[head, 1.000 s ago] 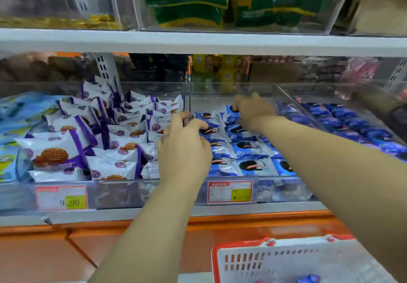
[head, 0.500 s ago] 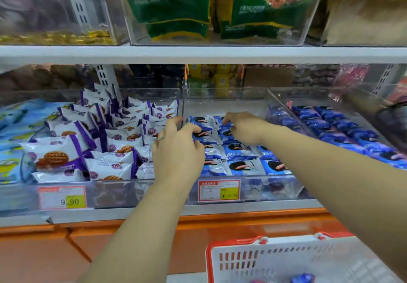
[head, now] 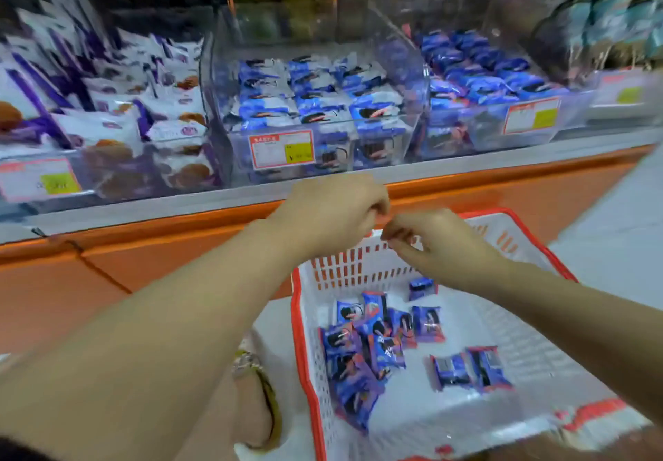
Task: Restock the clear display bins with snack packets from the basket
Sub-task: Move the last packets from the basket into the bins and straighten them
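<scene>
— Looking down into the basket point(head: 358, 267) from my end. It is white with a red rim. Its near edge is cut off at the bottom of my view.

— Where are the snack packets?

— Blue snack packets point(head: 373, 349) lie on the basket floor. Most are on its left side, some piled on each other, and two lie apart on the right. More blue ones fill the middle clear bin point(head: 217, 95) up on the shelf point(head: 179, 199).

— And the hands?

— The left hand point(head: 333, 213) and the right hand point(head: 437, 245) hang over the far end of the basket, above the packets. They are so close that I cannot tell if they touch. Both have their fingers curled in. The back of the left hand hides its fingertips, and the right hand's are blurry. I cannot tell if either one pinches something.

— Anything else?

— The left bin point(head: 118, 173) has white and purple packets and runs off my view. The right bin point(head: 477, 130) has blue ones. The price tags point(head: 281, 150) on the bin fronts are too smeared to read. Some dark round things point(head: 602, 19) at the top right are too blurry to name. A foot point(head: 256, 403) in a sandal stands just beside the basket, on its left.
</scene>
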